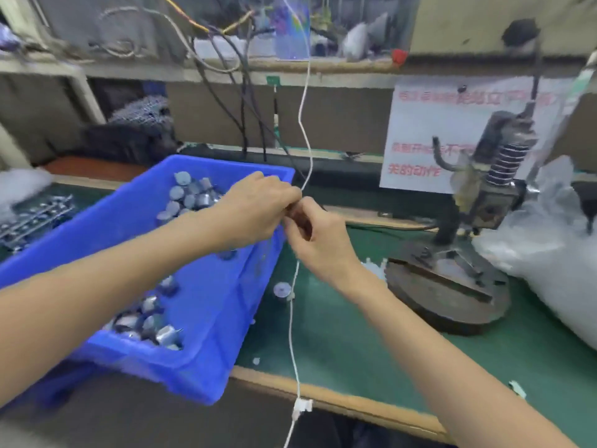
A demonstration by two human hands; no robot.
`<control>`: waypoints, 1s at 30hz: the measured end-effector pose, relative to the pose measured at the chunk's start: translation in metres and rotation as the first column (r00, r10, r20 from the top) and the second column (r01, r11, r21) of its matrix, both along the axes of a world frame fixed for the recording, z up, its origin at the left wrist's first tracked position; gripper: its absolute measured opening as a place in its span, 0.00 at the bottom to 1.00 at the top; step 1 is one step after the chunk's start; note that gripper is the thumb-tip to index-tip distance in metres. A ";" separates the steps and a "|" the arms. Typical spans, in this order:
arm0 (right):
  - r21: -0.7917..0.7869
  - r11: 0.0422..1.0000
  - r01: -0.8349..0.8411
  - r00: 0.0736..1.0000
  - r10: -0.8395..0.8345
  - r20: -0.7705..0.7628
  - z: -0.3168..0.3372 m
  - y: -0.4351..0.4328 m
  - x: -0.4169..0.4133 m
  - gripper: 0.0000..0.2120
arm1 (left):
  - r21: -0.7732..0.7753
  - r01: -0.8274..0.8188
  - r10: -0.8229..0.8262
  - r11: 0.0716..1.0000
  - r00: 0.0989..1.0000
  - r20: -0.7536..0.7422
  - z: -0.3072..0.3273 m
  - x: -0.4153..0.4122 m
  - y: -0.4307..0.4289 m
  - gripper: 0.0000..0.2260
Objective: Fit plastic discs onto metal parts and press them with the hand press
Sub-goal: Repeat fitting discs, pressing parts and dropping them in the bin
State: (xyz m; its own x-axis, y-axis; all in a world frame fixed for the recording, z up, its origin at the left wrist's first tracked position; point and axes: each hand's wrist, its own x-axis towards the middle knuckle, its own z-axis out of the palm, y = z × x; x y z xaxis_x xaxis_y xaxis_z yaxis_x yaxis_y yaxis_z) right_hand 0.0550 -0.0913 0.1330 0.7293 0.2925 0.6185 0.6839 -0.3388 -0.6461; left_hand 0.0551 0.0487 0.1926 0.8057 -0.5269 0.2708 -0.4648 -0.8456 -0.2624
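At far left, a rack of metal strips (35,215) lay on the green mat (339,334). Next to it stood the blue bin (193,373), tilted in the wide lens, with metal parts (190,195) heaped at its far end and more at its near corner.

Your left hand (255,211) reached across the bin, and your right hand (319,244) met it above the bin's right rim. The fingers of both were curled and the tips were touching. The blur hid what they pinched, if anything, so neither grip can be told.

A white cable (292,318) hung down past your hands and over the table edge. One plastic disc (281,290) lay on the mat just right of the bin (beside the cable).

Further right, the hand press (468,221) stood on its round base, well apart from both hands, in front of a white sign (420,134). A clear plastic bag (549,253) slumped against the press at the far right.
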 end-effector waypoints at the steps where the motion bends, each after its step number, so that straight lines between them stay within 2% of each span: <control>1: -0.010 0.999 -0.041 0.999 0.041 0.018 0.003 0.018 0.002 0.01 | -0.009 -0.056 0.056 0.998 0.998 -0.011 -0.002 -0.001 0.016 0.06; 4: -0.079 0.985 -0.156 0.987 0.157 0.016 0.010 0.063 0.011 0.05 | -0.117 -0.186 0.181 0.976 0.982 -0.050 -0.010 -0.005 0.059 0.08; 6: -0.232 0.946 -0.228 0.974 0.220 -0.064 0.010 0.085 0.017 0.07 | -0.156 -0.291 0.276 0.944 0.955 -0.108 -0.021 -0.003 0.082 0.09; 8: -0.458 0.869 -0.188 0.982 0.157 -0.106 0.007 0.099 0.024 0.05 | -0.003 -0.417 0.404 0.909 0.884 -0.236 -0.034 0.003 0.102 0.09; 9: -0.541 0.831 -0.133 0.991 0.101 -0.087 0.005 0.103 0.026 0.05 | 0.100 -0.470 0.475 0.877 0.813 -0.336 -0.041 0.007 0.111 0.09; 11: -0.609 0.791 -0.050 0.999 0.037 -0.032 0.003 0.108 0.029 0.07 | 0.295 -0.519 0.590 0.802 0.612 -0.527 -0.052 0.012 0.125 0.08; 13: -0.608 0.794 -0.025 1.000 0.026 -0.006 0.001 0.110 0.031 0.08 | 0.462 -0.485 0.663 0.742 0.434 -0.609 -0.067 0.015 0.134 0.08; 15: -0.594 0.804 -0.017 1.000 0.027 0.009 -0.001 0.109 0.031 0.08 | 0.544 -0.443 0.698 0.713 0.373 -0.611 -0.080 0.016 0.137 0.10; 18: -0.586 0.810 -0.011 1.000 0.021 0.010 -0.001 0.109 0.030 0.07 | 0.534 -0.429 0.682 0.729 0.383 -0.623 -0.086 0.014 0.136 0.10; 19: -0.583 0.812 -0.012 1.000 0.017 0.004 -0.001 0.109 0.030 0.07 | 0.481 -0.460 0.654 0.747 0.373 -0.659 -0.084 0.014 0.135 0.07; 21: -0.586 0.810 -0.012 1.000 0.008 -0.009 -0.001 0.109 0.030 0.06 | 0.238 -0.573 0.507 0.784 0.370 -0.778 -0.075 0.014 0.134 0.02; 23: -0.583 0.812 -0.026 0.999 0.001 -0.044 -0.001 0.108 0.030 0.07 | -0.123 -0.661 0.311 0.740 0.499 -0.809 -0.061 0.016 0.129 0.02; 24: -0.578 0.815 -0.044 0.997 0.003 -0.072 -0.001 0.108 0.030 0.10 | -0.307 -0.670 0.229 0.676 0.586 -0.777 -0.053 0.017 0.124 0.03; 26: -0.535 0.839 -0.094 0.992 0.032 -0.124 0.000 0.106 0.031 0.17 | -0.604 -0.661 0.102 0.445 0.708 -0.699 -0.041 0.017 0.105 0.07; 27: -0.477 0.871 -0.115 0.989 0.057 -0.135 0.001 0.104 0.031 0.20 | -0.690 -0.648 0.081 0.324 0.745 -0.662 -0.036 0.017 0.094 0.08; 28: -0.394 0.911 -0.120 0.988 0.071 -0.136 0.002 0.100 0.031 0.21 | -0.735 -0.633 0.097 0.245 0.770 -0.631 -0.032 0.017 0.082 0.08; 30: -0.223 0.972 -0.070 0.992 0.046 -0.114 0.004 0.085 0.029 0.22 | -0.774 -0.612 0.114 0.166 0.791 -0.601 -0.025 0.014 0.060 0.12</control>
